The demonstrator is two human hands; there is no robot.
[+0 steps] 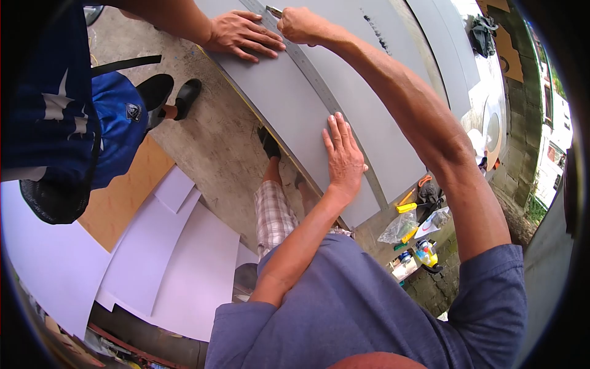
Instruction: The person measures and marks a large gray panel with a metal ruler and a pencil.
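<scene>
My left hand point(343, 157) lies flat with its fingers stretched out, pressing on a long metal straightedge point(319, 86) and the grey sheet point(283, 104) beneath it. At the far end of the straightedge my right hand point(302, 26) is closed in a fist around a cutter knife point(274, 11). Only a short metallic end of the knife shows; my fingers hide the rest. A co-worker's hand point(246, 37) rests flat on the sheet and the straightedge, just left of my right hand. Dark smudges point(375, 31) mark the sheet's right part.
The co-worker in a blue shirt point(46, 123) stands at the left. White panels point(196, 264) and a brown board point(126, 190) lie at the lower left. Orange-handled scissors point(424, 180), a yellow tool point(406, 208), plastic bags and bottles point(425, 252) sit near my right arm.
</scene>
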